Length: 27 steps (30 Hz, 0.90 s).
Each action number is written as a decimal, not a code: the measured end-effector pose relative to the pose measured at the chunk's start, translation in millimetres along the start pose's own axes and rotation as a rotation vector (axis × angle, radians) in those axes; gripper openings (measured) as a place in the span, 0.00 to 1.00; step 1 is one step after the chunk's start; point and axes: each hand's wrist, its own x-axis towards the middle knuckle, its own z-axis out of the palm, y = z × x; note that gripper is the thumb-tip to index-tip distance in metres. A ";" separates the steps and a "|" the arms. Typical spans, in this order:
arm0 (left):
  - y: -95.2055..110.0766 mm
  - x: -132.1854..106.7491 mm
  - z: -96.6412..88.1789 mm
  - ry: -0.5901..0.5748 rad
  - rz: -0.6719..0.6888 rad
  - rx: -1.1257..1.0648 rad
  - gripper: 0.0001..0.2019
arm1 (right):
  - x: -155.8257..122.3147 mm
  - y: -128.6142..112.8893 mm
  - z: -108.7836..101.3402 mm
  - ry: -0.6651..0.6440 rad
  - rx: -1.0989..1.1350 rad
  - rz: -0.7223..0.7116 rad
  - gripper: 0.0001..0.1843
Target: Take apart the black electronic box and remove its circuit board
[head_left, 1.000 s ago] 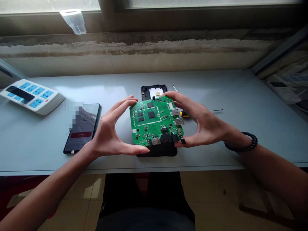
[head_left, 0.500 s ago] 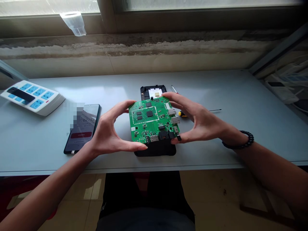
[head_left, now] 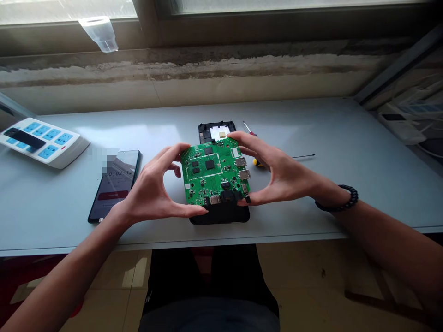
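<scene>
Both of my hands hold a green circuit board (head_left: 211, 173) by its opposite edges, with USB ports and other connectors along its right and lower sides. My left hand (head_left: 150, 189) grips the left edge between thumb and fingers, and my right hand (head_left: 273, 173) grips the right edge the same way. The board is over a black plastic case (head_left: 219, 216), which shows above and below it and has a white patch (head_left: 218, 133) inside. The board hides the case's middle. A yellow-handled screwdriver (head_left: 258, 162) lies just past my right hand.
A smartphone (head_left: 115, 186) lies left of my left hand, and a white power strip with blue sockets (head_left: 43, 143) sits at the far left. A thin metal tool tip (head_left: 248, 129) lies behind my right hand. The pale table (head_left: 86, 230) stands below a window ledge.
The board now lies flatter and more squarely over the black case. The whole scene has shifted slightly left and the view has tilted a little; both hands keep their hold on the board.
</scene>
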 end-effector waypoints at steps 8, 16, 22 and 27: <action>-1.5 -0.1 -1.2 -0.045 -0.115 -0.046 0.51 | -0.9 8.8 4.9 0.032 -0.077 -0.033 0.62; 5.4 2.9 -10.1 -0.144 -0.103 0.180 0.50 | 0.1 11.1 8.7 0.021 -0.092 -0.057 0.63; 23.0 9.5 -16.8 -0.127 -0.083 0.325 0.41 | 0.5 7.5 9.7 0.043 -0.072 -0.086 0.62; 13.5 8.2 -25.2 -0.029 -0.040 0.385 0.46 | 0.1 4.7 5.2 0.094 -0.031 -0.056 0.63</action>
